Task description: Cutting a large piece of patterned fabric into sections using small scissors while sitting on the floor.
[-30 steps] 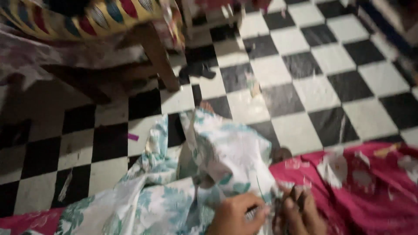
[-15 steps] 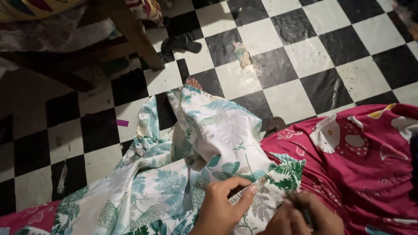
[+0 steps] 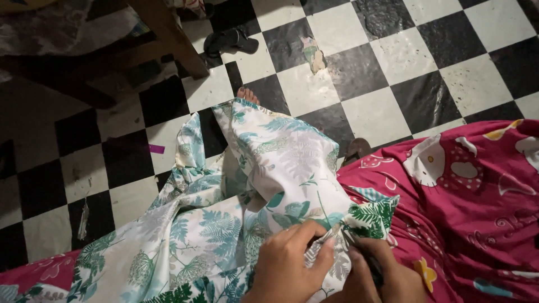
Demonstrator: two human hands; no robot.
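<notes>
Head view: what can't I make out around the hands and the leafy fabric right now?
- Right hand: a thin dark tool is in its grip, mostly hidden by the fingers; its kind cannot be told.
- Left hand: wrist cut off by the bottom edge.
- Leaf-print fabric: drapes over the leg; only toes show.
- Wooden furniture leg: the top is cut off by the upper edge, too dark beneath.
</notes>
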